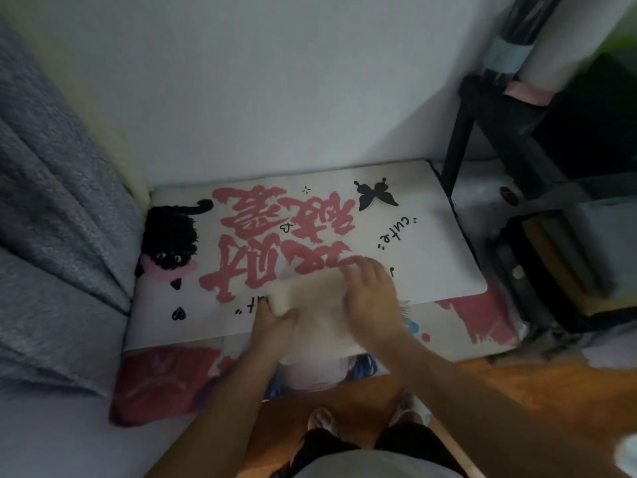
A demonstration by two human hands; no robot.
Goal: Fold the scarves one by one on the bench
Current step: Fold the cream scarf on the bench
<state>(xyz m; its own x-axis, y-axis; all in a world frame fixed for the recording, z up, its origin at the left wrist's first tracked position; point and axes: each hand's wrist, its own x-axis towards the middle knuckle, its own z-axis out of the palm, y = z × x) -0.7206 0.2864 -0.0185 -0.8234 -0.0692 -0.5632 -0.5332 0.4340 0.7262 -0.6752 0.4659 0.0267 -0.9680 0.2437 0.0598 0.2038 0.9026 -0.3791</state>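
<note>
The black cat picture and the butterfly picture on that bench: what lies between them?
In the head view, between the cat and the butterfly, only big pink painted characters on the white bench cover.

You have a cream scarf (pixel 319 305) lying partly folded at the front edge of the bench (pixel 431 236), its left end doubled over into a soft, thick roll, blurred.

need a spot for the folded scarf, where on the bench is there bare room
The bench top is bare on its right side, between the butterfly print and the front right corner. The back left, by the cat print, is also free. It is crowded front centre, where the left hand and right hand work the cream scarf.
</note>
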